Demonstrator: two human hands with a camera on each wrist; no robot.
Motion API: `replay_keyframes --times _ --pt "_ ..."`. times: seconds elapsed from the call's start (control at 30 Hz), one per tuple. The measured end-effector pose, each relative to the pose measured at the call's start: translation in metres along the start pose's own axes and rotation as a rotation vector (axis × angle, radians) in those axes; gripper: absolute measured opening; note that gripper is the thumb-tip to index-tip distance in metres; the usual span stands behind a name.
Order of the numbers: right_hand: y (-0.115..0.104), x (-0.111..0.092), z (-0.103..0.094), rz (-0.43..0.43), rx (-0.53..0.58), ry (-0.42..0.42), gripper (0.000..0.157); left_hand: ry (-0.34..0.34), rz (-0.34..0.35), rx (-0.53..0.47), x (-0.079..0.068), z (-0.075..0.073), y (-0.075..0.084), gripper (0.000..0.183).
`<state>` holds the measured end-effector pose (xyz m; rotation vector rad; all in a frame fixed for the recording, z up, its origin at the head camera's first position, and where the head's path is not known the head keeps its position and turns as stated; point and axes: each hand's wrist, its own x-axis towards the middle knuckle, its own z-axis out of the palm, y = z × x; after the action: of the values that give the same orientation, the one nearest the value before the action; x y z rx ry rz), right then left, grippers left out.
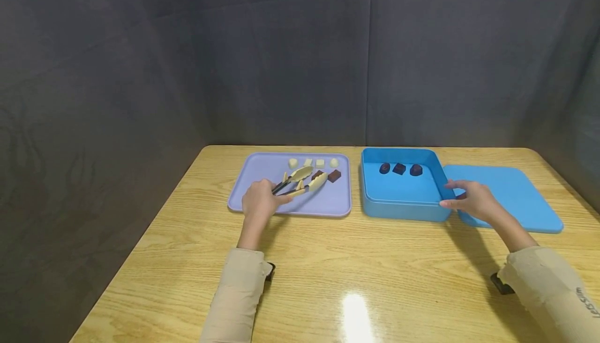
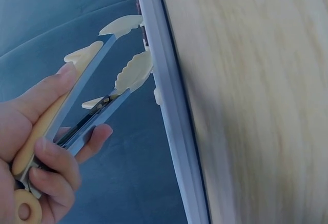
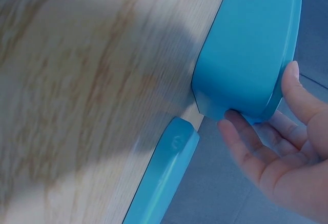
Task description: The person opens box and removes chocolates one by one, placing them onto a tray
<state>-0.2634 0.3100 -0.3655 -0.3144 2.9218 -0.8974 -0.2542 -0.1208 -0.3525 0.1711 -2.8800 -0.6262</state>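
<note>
My left hand [image 1: 260, 199] grips a pair of cream-tipped tongs [image 2: 77, 103] over the lilac tray [image 1: 262, 168]. The tong arms are spread apart, their scalloped tips close over two square brown chocolates, one [image 1: 334, 176] just right of the tips and the other [image 1: 316, 175] partly hidden behind them. Several white chocolates [image 1: 320, 163] line up behind these. At the front right corner of a blue box [image 1: 398, 189], my right hand [image 1: 475, 200] holds the wall, thumb at the rim and fingers bent round the side. Inside the box, three dark chocolates [image 1: 399, 168] sit in a row.
A flat blue lid [image 1: 511, 197] lies on the wooden table [image 1: 375, 270] to the right of the box, under my right hand. The tray stands left of the box with a narrow gap between. Grey cloth [image 1: 290, 62] hangs behind the table and along its sides.
</note>
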Motion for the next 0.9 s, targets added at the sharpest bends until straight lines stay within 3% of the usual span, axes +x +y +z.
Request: replay_keyframes --times 0.4,0.9 --pt "0.0 0.0 0.001 -0.002 -0.011 0.006 0.067 0.026 0.006 -0.012 -0.003 -0.013 0.005 0.036" --pt "0.0 -0.001 0.0 -0.008 -0.003 0.006 0.066 0.089 0.071 -0.055 -0.005 -0.018 0.015 0.048"
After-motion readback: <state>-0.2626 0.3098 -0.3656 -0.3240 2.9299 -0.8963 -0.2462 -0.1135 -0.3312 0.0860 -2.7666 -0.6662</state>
